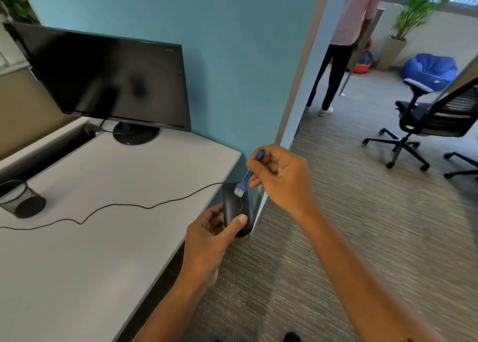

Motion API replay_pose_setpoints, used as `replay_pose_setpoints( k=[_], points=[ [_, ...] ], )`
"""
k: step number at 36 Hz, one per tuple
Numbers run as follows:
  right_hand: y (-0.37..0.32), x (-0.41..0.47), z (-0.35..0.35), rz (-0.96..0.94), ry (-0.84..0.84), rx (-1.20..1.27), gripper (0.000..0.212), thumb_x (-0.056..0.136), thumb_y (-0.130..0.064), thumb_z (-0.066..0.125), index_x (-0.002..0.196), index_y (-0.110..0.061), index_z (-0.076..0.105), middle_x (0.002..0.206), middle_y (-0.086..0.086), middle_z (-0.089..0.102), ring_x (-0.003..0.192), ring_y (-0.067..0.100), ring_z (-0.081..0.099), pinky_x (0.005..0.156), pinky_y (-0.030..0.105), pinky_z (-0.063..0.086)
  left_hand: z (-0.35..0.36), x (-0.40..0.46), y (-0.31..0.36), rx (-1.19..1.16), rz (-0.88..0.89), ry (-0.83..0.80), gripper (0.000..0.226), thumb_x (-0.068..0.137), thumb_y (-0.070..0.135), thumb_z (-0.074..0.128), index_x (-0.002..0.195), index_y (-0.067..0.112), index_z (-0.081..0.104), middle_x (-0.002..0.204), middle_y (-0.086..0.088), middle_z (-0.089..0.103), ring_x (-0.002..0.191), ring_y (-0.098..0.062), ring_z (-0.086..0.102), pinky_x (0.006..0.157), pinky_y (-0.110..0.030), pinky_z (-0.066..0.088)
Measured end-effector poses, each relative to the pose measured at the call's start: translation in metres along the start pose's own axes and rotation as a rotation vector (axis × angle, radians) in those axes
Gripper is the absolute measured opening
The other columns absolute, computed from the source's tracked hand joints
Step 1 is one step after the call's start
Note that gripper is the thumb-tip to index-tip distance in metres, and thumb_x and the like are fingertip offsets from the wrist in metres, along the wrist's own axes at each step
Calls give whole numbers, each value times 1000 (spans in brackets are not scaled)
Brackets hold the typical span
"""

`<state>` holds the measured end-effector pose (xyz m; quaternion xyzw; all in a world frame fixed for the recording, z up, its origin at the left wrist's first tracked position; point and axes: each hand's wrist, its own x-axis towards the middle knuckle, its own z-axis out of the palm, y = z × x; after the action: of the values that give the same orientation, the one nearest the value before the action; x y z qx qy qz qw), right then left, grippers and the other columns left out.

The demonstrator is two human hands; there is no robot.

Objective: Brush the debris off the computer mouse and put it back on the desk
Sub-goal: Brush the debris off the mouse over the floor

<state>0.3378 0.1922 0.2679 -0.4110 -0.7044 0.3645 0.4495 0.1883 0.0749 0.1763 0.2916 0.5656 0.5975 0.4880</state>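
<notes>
Mouse (238, 207) time: the dark computer mouse is up in the air, just past the worktop (103, 212) corner, not lying on it. The left hand (207, 240) holds it from below, with the thumb pressed on its near end so it stays steady. The right hand (279, 176) pinches a little blue brush (245, 178) by its thin handle. The white bristles touch the top of the mouse, near its far end at 12 o'clock. Holding it off the edge probably lets the dirt fall to the floor and not onto the worktop. A thin black cord (116, 207) runs from the mouse toward 9 o'clock across the worktop. A black screen (108, 75) stands at 11 o'clock, and a mesh cup (20, 199) lies tipped over at 9 o'clock. The mouse has not been put back yet.
</notes>
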Motion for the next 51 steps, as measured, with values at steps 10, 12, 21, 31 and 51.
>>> replay_pose_setpoints(
  k=[10,12,21,31,51],
  points=[
    [0,-14,-5,99,61,-1,4,103,-12,78,106,-11,77,77,4,81,64,14,82,63,23,66,3,-4,5,-17,0,8,117,43,81,104,137,18,78,118,-3,89,110,-30,86,95,-50,69],
    [-3,-13,-8,128,46,17,4,102,-12,79,106,-11,78,78,6,82,64,15,82,62,22,66,3,-6,4,-29,-15,-1,118,43,79,105,139,16,77,120,-6,88,112,-33,86,103,-61,67],
    [2,-26,-12,191,32,46,3,102,-11,79,105,-12,77,80,7,82,65,17,82,63,21,65,7,-5,2,-89,-46,10,118,38,75,108,132,11,78,119,-13,87,113,-38,85,97,-59,69],
    [0,-34,-13,200,-14,15,8,103,-13,78,110,-9,76,82,6,82,66,14,82,63,21,65,7,0,1,-123,-75,16,81,60,41,102,130,10,77,114,-14,88,107,-33,88,82,-43,74],
    [9,-69,-10,184,148,100,6,103,-14,78,109,-12,77,87,2,84,73,17,85,72,32,70,4,14,-2,-212,-86,9,84,62,37,102,134,5,74,115,-16,89,106,-33,88,88,-46,74]
  ],
)
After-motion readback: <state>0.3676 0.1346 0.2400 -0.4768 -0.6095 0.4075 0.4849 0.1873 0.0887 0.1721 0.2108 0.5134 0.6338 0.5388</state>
